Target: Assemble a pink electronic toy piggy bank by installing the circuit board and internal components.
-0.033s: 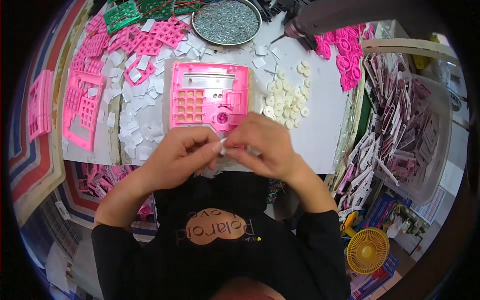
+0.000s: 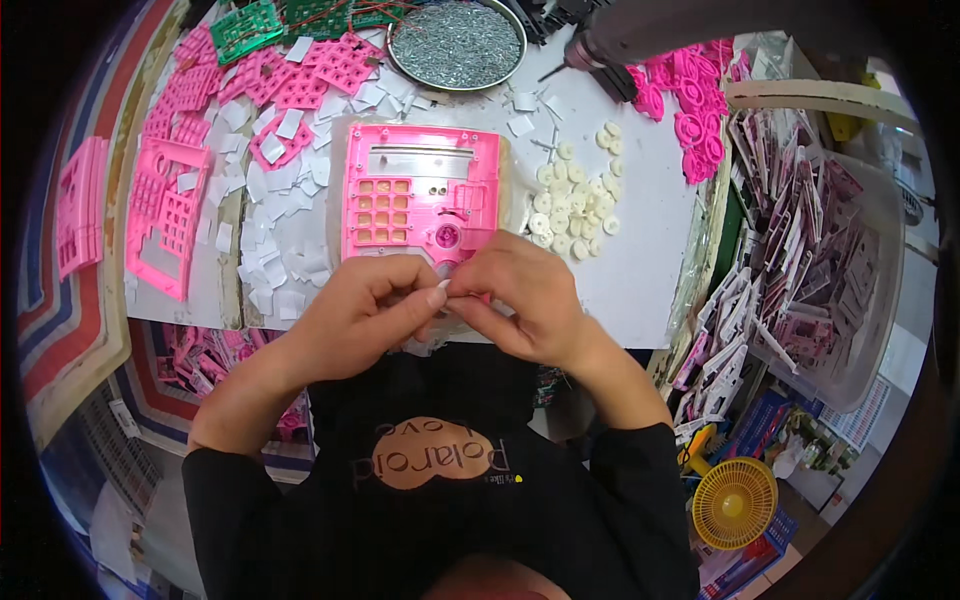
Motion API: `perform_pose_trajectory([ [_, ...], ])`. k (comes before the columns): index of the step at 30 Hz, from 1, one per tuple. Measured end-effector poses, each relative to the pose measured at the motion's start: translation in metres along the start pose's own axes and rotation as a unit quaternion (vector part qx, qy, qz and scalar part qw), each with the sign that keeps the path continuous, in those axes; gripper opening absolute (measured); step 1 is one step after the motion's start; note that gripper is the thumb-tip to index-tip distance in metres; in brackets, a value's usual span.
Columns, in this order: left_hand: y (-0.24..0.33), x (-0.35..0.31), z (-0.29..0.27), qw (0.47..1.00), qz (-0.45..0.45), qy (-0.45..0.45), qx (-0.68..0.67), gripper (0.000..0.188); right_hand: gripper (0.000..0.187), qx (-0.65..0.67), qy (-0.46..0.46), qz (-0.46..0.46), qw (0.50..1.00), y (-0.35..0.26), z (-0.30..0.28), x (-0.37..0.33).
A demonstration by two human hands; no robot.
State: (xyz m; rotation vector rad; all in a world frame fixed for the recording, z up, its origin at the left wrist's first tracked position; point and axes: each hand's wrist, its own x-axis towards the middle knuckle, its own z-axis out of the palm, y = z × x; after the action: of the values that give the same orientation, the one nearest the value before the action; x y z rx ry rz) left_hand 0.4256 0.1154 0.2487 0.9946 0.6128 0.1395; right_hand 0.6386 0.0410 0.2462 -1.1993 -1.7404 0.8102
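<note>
Over the near edge of a pink plastic housing (image 2: 487,150), my two hands meet with their fingertips together. My left hand (image 2: 375,305) is closed, its thumb and finger pinching a small white piece (image 2: 443,286). Opposite it, my right hand (image 2: 525,300) is closed too, fingertips at the same piece, with a bit of pink showing between the fingers. Fingers cover most of the white piece, so its kind is unclear. The housing lies face down, its keypad holes at left and a round recess close to my fingertips.
Loose white paper pieces (image 2: 265,215) and pink keypad parts (image 2: 300,90) lie left. A round tray of screws (image 2: 455,45) stands behind, with a power screwdriver (image 2: 610,50) at upper right. Cream discs (image 2: 570,205) are scattered right of the housing. A clear bin (image 2: 865,300) stands at far right.
</note>
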Motion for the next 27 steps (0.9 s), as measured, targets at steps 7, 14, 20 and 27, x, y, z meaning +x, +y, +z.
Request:
perform_pose_trajectory([
  [7,-0.016,-0.004,0.011,0.93,0.173,0.151,0.286,0.011,0.017,-0.071,0.047,0.108,0.991,-0.011,0.016,-0.007],
  [14,0.003,-0.009,-0.003,0.876,0.225,0.261,0.336,0.02,0.012,-0.323,0.037,0.04,0.945,-0.008,0.001,0.018],
  [20,0.022,-0.005,-0.024,0.862,0.208,0.27,0.375,0.022,0.01,-0.349,-0.016,0.044,0.936,0.01,0.017,0.031],
  [27,0.047,0.03,-0.043,0.795,0.304,0.224,0.474,0.016,0.012,-0.415,-0.073,0.086,0.903,0.005,0.021,0.042],
])
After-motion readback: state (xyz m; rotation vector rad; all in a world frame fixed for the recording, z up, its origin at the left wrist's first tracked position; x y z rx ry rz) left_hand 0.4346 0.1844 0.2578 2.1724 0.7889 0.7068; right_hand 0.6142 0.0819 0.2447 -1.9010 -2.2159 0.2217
